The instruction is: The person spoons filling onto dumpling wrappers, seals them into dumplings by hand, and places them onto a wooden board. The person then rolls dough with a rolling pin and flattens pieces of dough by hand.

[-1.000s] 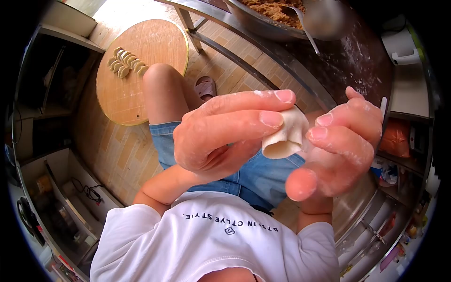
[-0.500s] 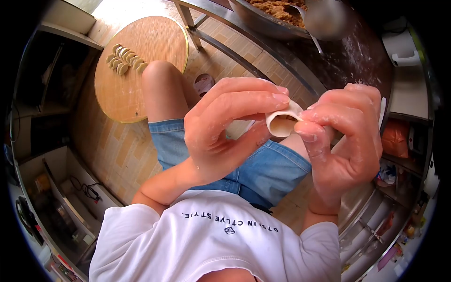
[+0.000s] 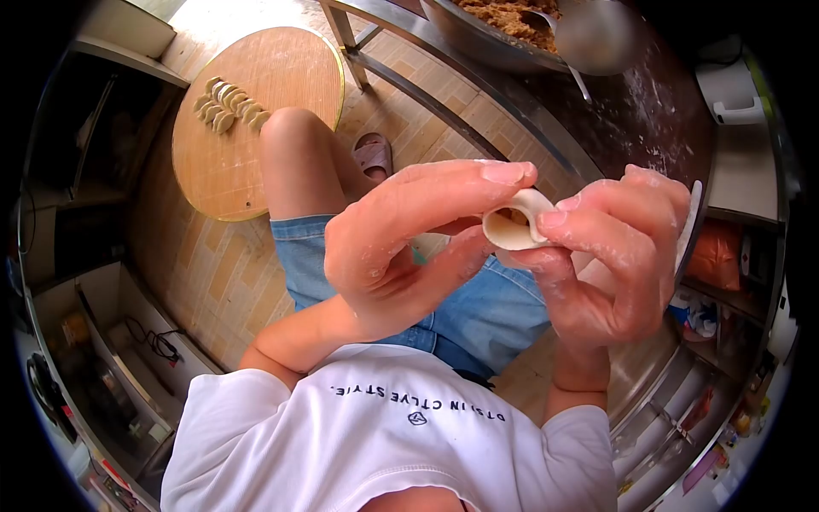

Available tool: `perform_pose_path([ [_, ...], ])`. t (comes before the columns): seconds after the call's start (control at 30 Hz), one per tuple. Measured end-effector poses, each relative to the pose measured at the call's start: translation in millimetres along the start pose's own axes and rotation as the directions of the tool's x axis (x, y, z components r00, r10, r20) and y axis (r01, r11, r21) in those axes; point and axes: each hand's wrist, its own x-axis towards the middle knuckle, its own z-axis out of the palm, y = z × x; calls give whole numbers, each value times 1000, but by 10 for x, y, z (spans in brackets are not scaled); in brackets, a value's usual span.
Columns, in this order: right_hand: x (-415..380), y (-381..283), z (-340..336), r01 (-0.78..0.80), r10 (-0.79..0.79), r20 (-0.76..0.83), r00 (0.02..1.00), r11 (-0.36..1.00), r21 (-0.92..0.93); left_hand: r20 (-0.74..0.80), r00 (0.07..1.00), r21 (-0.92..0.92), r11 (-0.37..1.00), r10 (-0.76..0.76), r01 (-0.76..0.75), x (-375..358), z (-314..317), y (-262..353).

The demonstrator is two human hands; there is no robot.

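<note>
A half-folded dumpling (image 3: 513, 229) is held in front of me, its pale floury wrapper curled round with an opening on the left and a bit of brown filling showing inside. My left hand (image 3: 401, 239) curves round its left side, fingertips on top and thumb below. At the right edge, my right hand (image 3: 610, 247) pinches the wrapper between thumb and forefinger. Flour dusts the fingers of both hands. Part of the dumpling is hidden behind the fingertips.
On a round wooden board (image 3: 294, 77) at the left lie several finished dumplings (image 3: 229, 104) in rows. A metal bowl (image 3: 478, 53) of brown filling (image 3: 512, 26) with a spoon (image 3: 577, 81) stands at the top right, on a dark floury tabletop (image 3: 653, 111).
My right thumb and forefinger have shifted along the wrapper's edge, and the dumpling has turned so its opening looks rounder. My left fingers have straightened a little and the right hand has lowered slightly.
</note>
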Motion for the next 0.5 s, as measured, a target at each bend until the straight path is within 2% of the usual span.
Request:
perform_pose_path([
  [0.13, -12, -3, 20, 39, -40, -62, 997, 999, -23, 55, 997, 84, 994, 62, -67, 12, 3, -10],
  [0.27, -11, 30, 31, 72, -73, -71, 995, 997, -13, 190, 980, 144, 985, 65, -93, 106, -72, 38],
  [0.37, -11, 81, 43, 27, -22, -39, 999, 993, 118, 255, 965, 102, 990, 65, -94, 159, -92, 45],
  [0.43, -27, 94, 44, -31, 34, -11, 999, 983, 183, 208, 978, 35, 999, -4, -3, 156, -63, 76],
  [0.5, -39, 95, 34, -59, 59, 8, 998, 981, 186, 88, 982, -78, 982, -166, 173, 107, 14, 153],
])
